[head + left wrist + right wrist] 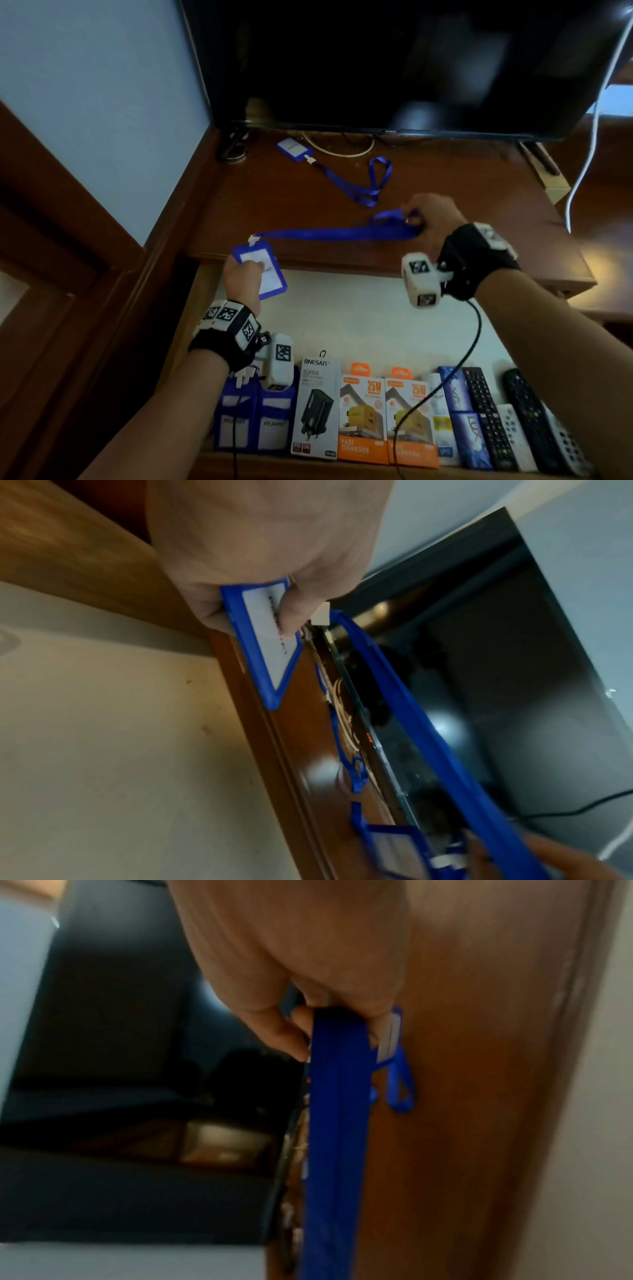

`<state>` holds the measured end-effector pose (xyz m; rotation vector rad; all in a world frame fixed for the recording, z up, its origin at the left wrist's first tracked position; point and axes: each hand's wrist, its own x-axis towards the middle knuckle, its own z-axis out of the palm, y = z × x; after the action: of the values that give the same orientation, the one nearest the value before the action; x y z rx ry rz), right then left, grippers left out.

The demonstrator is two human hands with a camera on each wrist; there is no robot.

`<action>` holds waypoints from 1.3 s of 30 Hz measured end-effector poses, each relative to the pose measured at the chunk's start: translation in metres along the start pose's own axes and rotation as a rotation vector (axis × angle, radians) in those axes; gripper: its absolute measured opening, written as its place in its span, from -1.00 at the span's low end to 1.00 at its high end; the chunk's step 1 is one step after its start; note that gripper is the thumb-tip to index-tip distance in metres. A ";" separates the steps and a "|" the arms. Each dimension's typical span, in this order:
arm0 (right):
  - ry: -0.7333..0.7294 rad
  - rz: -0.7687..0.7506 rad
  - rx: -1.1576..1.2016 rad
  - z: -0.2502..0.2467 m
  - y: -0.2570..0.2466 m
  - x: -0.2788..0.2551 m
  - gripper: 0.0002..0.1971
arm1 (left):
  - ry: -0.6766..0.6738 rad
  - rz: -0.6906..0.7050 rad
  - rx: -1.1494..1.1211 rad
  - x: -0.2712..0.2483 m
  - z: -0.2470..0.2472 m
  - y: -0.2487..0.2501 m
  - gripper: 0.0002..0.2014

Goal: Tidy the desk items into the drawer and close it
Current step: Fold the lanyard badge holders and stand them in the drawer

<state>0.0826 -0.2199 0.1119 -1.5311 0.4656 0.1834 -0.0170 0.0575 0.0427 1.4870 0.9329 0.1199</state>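
Note:
My left hand pinches a blue badge holder with a white card, held over the back left of the open drawer. Its blue lanyard stretches taut to the right, where my right hand grips the strap's looped end above the desk top. In the left wrist view my thumb lies across the badge holder and the lanyard runs away from it. The right wrist view shows the lanyard hanging from my curled fingers. A second blue badge with lanyard lies on the desk near the TV.
A black TV stands at the back of the desk, with a beige cable under it. Along the drawer's front sit blue badges, charger boxes, small blue boxes and several remotes. A white cable hangs at the right.

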 end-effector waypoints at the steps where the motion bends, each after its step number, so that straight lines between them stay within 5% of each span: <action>1: -0.008 0.043 -0.111 0.002 0.007 -0.004 -0.86 | -0.011 0.012 -0.032 -0.002 0.001 0.004 -0.67; 9: 0.012 0.133 -0.450 -0.012 0.079 -0.002 -0.74 | -0.176 0.087 -0.182 -0.016 0.003 0.035 -0.67; 21: 0.179 -0.158 -0.835 -0.017 0.083 0.006 -0.85 | -0.254 0.144 -0.206 -0.030 0.001 0.049 -0.58; 25: 0.140 -0.092 -0.952 -0.001 0.081 0.022 -0.79 | -0.247 0.136 -0.184 -0.032 -0.005 0.045 -0.56; 28: 0.178 0.044 -1.083 0.011 0.089 0.029 -0.23 | -0.224 0.131 -0.182 -0.031 -0.011 0.042 -0.58; 31: 0.250 0.024 -1.154 0.026 0.093 0.028 -0.12 | -0.210 0.120 -0.166 -0.029 -0.017 0.040 -0.60; 37: -0.088 -0.259 -1.382 0.036 0.082 0.040 -0.34 | -0.220 0.096 -0.152 -0.029 -0.020 0.038 -0.64; 39: -0.077 -0.310 -1.395 0.034 0.081 0.042 -0.40 | -0.227 0.086 -0.138 -0.031 -0.018 0.038 -0.65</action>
<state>0.0939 -0.1895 0.0202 -2.9114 -0.0499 0.3573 -0.0305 0.0585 0.0934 1.3807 0.6659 0.0743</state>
